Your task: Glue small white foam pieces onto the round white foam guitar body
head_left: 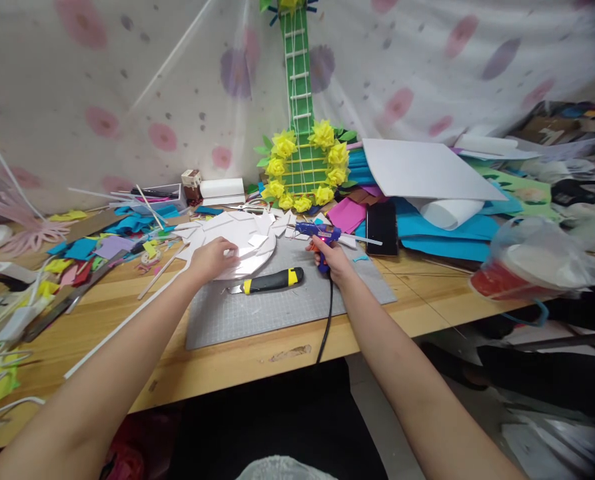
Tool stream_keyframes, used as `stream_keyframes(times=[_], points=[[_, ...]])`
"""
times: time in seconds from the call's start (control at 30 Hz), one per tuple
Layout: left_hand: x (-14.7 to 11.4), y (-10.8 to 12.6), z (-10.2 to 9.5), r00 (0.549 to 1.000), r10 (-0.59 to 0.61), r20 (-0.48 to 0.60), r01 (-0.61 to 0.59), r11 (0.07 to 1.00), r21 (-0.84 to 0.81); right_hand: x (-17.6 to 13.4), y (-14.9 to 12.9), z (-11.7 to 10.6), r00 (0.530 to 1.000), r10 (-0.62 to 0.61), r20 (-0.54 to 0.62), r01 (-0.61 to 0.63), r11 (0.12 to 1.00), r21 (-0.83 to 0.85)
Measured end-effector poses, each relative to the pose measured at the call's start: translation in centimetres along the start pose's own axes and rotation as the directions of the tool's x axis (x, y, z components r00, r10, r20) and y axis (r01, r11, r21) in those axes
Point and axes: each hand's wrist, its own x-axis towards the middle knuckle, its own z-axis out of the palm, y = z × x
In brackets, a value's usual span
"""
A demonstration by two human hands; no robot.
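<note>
My right hand (333, 259) is wrapped round the handle of a blue hot glue gun (317, 231). A small red light glows on its body, a clear glue stick (364, 239) pokes out at the back, and its black cord (327, 320) runs down over the table edge. At the left, my left hand (212, 260) has its fingers closed at the rim of a round white cardboard piece (230, 230) with white strips and scraps on it. Between my hands, a black and yellow utility knife (272, 280) lies on the grey cutting mat (257, 317), blade out.
Behind the mat stands a green paper guitar (300, 87) ringed with yellow paper flowers (338, 155). Coloured scraps (112, 247) cover the left. A phone (382, 229), blue sheets (442, 230) and a white board (427, 167) lie right. A bagged red cup (522, 267) stands near the edge.
</note>
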Motion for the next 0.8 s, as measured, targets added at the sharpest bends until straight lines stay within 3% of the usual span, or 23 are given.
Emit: stream_keyframes(times=[0.4,0.8], points=[[0.8,1.3,0.5,0.999,0.038,0.02,-0.037,0.999,-0.012,0.1,0.1,-0.1,1.0,-0.004,0.005,0.004,1.0,-0.002],[1.0,1.7,0.5,0.998,-0.013,0.069,0.014,1.0,-0.016,0.1,0.2,-0.1,1.0,0.001,-0.005,-0.001,1.0,0.0]])
